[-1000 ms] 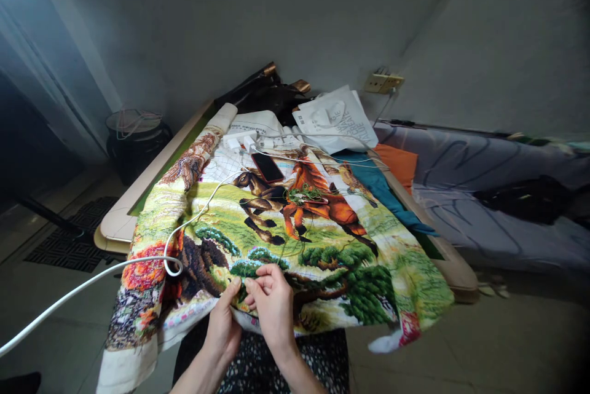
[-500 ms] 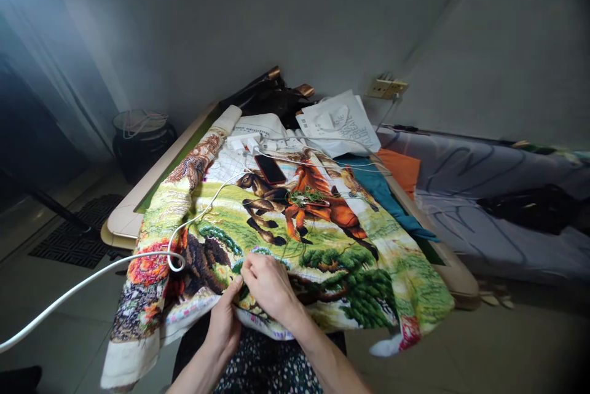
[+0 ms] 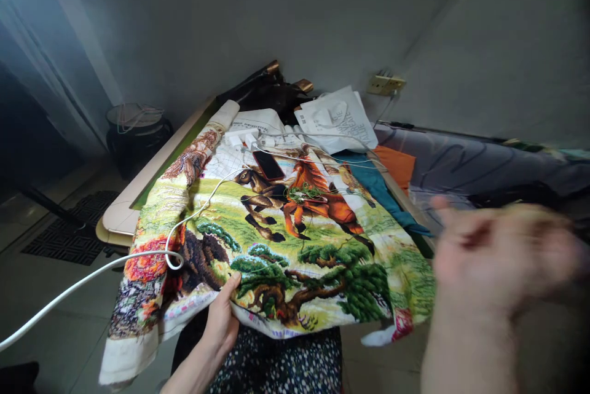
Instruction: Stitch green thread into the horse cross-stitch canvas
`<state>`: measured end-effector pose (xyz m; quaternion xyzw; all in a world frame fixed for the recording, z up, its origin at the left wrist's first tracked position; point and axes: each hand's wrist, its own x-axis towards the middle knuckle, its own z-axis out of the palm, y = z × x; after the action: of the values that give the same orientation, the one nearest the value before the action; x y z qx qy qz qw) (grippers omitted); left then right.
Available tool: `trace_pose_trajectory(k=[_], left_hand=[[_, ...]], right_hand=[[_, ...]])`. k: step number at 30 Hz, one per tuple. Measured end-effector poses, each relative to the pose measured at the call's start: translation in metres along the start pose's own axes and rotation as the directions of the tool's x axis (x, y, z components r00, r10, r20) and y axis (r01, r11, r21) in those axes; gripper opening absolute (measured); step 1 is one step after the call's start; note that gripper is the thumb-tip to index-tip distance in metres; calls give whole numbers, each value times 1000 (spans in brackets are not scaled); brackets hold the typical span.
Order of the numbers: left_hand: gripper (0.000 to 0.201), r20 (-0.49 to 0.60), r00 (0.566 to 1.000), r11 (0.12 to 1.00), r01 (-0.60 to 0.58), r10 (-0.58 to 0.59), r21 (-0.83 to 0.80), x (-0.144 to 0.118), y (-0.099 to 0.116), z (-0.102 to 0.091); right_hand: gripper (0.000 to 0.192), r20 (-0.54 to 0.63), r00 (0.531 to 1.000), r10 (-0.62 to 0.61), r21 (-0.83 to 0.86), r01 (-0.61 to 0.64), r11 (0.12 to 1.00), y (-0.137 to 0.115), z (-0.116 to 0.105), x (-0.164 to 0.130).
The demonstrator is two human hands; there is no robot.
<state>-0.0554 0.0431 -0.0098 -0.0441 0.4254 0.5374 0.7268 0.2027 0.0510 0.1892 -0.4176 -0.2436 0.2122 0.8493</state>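
Observation:
A large cross-stitch cloth (image 3: pixel 322 235) with running horses and green pine trees lies over the table and hangs down at its front edge, above my lap. My left hand (image 3: pixel 221 320) grips that front edge, thumb on top and fingers hidden underneath. Away to the right, my right hand (image 3: pixel 498 252) is raised off the cloth. It is smeared by motion, so its fingers and anything between them cannot be made out. A tangle of green thread (image 3: pixel 305 194) rests on the orange horse. The cloth's left side is rolled up (image 3: pixel 173 194).
A phone (image 3: pixel 268 165) and white chargers (image 3: pixel 243 137) lie on the cloth. One white cable (image 3: pixel 92 283) loops across its left side. White bags (image 3: pixel 338 120) and teal fabric (image 3: pixel 375 188) are at the back right. A wall socket (image 3: pixel 386 84) is behind.
My right hand has left the cloth beside the left hand and swung up and out to the far right. My left hand keeps its hold on the front edge.

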Motion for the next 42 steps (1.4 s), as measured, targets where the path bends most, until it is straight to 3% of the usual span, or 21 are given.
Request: trace_pose_trajectory(k=[1,2,3,4,6,7,8,11,15,30,34,37,42], left_hand=[[18,-4,1000,1000,2,-2,-2,-1,0,0],[18,-2,1000,1000,4,-4,-1,-1,1,0],[17,5,1000,1000,7,-7,1,-1,1,0],[17,18,1000,1000,9,-9,7,-1,1,-1],[16,44,999,1000,10,-11,23,0,1,-3],[16,54,998,1000,7,-9,28,0,1,-4],[17,62,998,999,2,-4,32,1,1,-5],[22,70,997,999,-14,11,31,2,1,-7],[25,93,996,999,-3,-1,42,2,1,-6],[24,97,995,999,-5,-1,54,0,1,-2],[27,133,991,999,16,-20,30,-1,1,-1],[24,69,998,1000,-4,4,-3,-1,1,0],[18,-26,999,1000,-27,27,-9,0,3,1]], right_hand=[[24,136,988,-73,-91,86,992,17,-2,-18],[20,288,957,-6,-195,65,979,37,-4,-39],[19,394,907,149,-302,-26,953,58,-7,-63],[18,459,824,331,-418,-129,899,79,-10,-87],[17,487,636,599,-598,-256,759,114,-16,-132],[18,493,567,659,-649,-264,713,127,-18,-150],[20,496,536,683,-682,-247,689,137,-20,-165],[28,468,577,670,-719,-193,668,151,-21,-186],[32,439,629,641,-722,-178,669,155,-19,-187],[24,422,663,618,-752,-124,647,158,-13,-189],[24,385,677,628,-740,-181,648,162,-12,-195],[25,381,695,610,-708,-205,676,164,-14,-198],[19,397,731,555,-709,-139,691,167,-16,-199]])
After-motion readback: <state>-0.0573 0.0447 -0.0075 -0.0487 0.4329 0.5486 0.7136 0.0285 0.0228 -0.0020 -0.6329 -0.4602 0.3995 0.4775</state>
